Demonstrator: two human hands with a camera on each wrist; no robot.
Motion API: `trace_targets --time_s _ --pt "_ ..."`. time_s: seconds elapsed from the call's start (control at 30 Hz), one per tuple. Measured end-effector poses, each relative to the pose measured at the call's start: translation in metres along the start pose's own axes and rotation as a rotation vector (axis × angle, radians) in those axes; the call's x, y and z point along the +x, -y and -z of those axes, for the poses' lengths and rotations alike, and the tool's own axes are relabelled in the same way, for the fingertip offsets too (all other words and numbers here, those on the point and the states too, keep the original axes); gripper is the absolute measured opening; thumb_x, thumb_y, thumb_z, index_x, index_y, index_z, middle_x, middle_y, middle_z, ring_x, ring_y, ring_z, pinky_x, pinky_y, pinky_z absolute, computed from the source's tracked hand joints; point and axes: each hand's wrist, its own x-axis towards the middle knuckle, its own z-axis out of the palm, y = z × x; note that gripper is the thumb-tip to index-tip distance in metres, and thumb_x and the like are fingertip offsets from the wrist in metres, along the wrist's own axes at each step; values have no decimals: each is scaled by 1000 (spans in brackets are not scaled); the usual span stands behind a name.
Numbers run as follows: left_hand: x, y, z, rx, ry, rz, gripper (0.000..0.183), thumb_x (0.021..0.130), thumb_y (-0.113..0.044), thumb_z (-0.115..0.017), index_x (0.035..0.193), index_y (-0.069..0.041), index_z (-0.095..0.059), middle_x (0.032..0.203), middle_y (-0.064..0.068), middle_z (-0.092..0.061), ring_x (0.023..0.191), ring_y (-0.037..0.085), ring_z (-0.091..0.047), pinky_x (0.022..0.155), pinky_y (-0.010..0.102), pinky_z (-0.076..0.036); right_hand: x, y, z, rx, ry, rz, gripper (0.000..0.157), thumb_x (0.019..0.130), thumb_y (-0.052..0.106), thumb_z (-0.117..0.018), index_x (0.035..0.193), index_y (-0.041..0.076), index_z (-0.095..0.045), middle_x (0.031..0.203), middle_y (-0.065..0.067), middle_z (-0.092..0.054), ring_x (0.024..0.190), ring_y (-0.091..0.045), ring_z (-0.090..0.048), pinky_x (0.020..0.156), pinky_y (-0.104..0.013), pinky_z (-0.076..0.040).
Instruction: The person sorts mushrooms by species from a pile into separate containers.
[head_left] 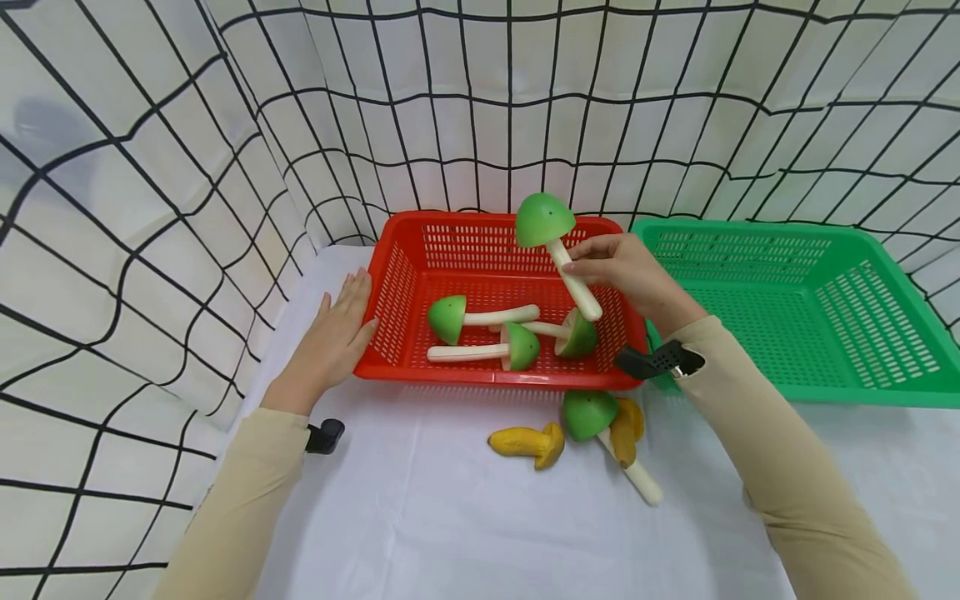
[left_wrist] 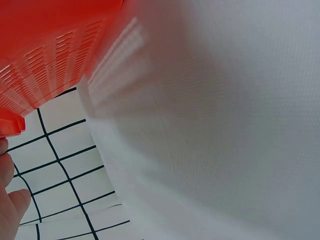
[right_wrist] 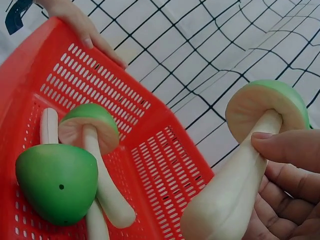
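Note:
My right hand (head_left: 618,268) pinches the white stem of a green-capped toy mushroom (head_left: 545,221) above the right part of the red basket (head_left: 495,379). In the right wrist view the thumb presses the mushroom's stem (right_wrist: 235,180) just under its cap. Straight fingers of my left hand (head_left: 335,333) rest against the basket's left side; the left wrist view catches only part of that hand (left_wrist: 10,205) by the rim. Inside the basket lie a green-capped mushroom at the left (head_left: 447,319), one at the front (head_left: 520,347) and one at the right (head_left: 579,335).
A green basket (head_left: 750,387) stands right of the red one. On the white cloth in front lie a yellow mushroom (head_left: 528,442), a green-capped mushroom (head_left: 588,414) and another yellow mushroom (head_left: 624,433) across its stem. Black grid netting (head_left: 510,104) rises behind and at the left.

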Motion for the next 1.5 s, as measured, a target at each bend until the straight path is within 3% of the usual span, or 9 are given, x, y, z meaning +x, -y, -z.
trace_targets --time_s 0.27,0.8,1.03,1.5 --pt "-1 0 0 -4 -2 2 63 101 -24 -35 150 1 -4 157 15 -6 144 29 0 113 52 -1 21 -3 -16 -74 46 -42 23 86 8 -67 104 -6 -66 95 -8 -65 85 -18 -58 73 -30 -52" --pt "0 2 -3 -19 -37 -15 63 100 -23 -36 150 2 -6 157 15 -7 144 27 -1 113 51 -1 29 -8 -41 -173 192 -60 21 85 8 -68 101 -5 -69 96 -11 -66 86 -20 -59 74 -31 -53" --pt "1 2 -1 -5 -13 -1 63 100 -23 -35 150 1 -5 157 15 -6 144 28 0 113 52 -1 36 -6 -49 -165 173 -102 18 85 8 -68 99 -4 -69 92 -11 -67 81 -21 -62 76 -36 -52" --pt "0 3 0 4 -3 1 63 100 -23 -35 150 1 -5 157 15 -6 144 28 0 113 52 -2 51 -11 -52 -183 153 -131 18 86 5 -66 100 -7 -68 86 -8 -66 76 -18 -62 74 -32 -53"
